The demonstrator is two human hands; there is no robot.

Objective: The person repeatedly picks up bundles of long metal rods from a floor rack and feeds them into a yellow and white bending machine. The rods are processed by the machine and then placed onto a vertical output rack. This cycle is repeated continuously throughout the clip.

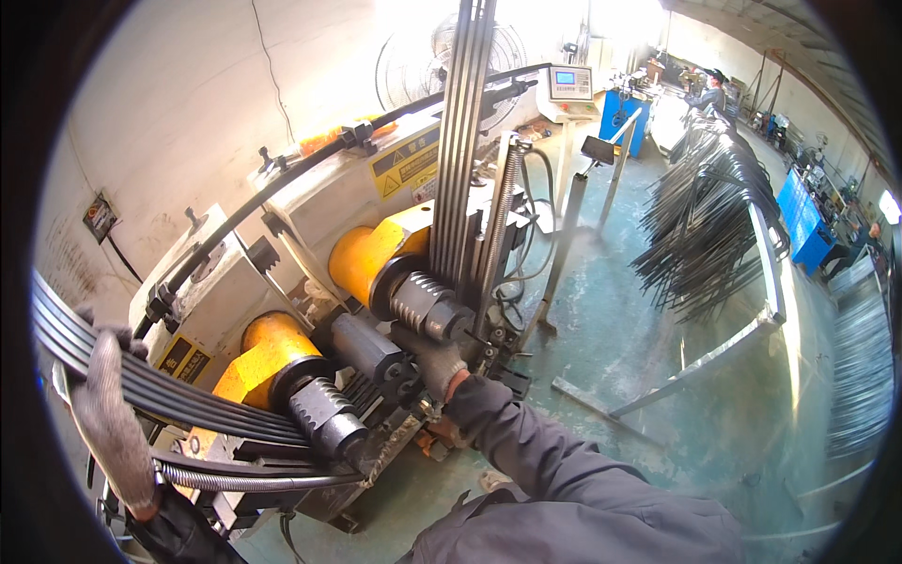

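Note:
My left hand (pixel 111 414), in a grey glove, grips a bundle of dark metal rods (pixel 169 395) at the far left. The rods run right into a bending machine (pixel 310 282) between its grey grooved rollers (pixel 324 418) and yellow housings (pixel 263 357). The same bundle turns upward as upright rods (pixel 462 141) past the second roller (pixel 423 305). My right hand (pixel 440 365), also gloved, rests on the machine at the base of the upright rods, beside a coiled spring (pixel 498 226).
A control box with a small screen (pixel 568 89) stands behind the machine, with a fan (pixel 442 47) by the wall. A rack of bent dark rods (pixel 705 216) stands on the green floor at right. Another person (pixel 709 89) works far back.

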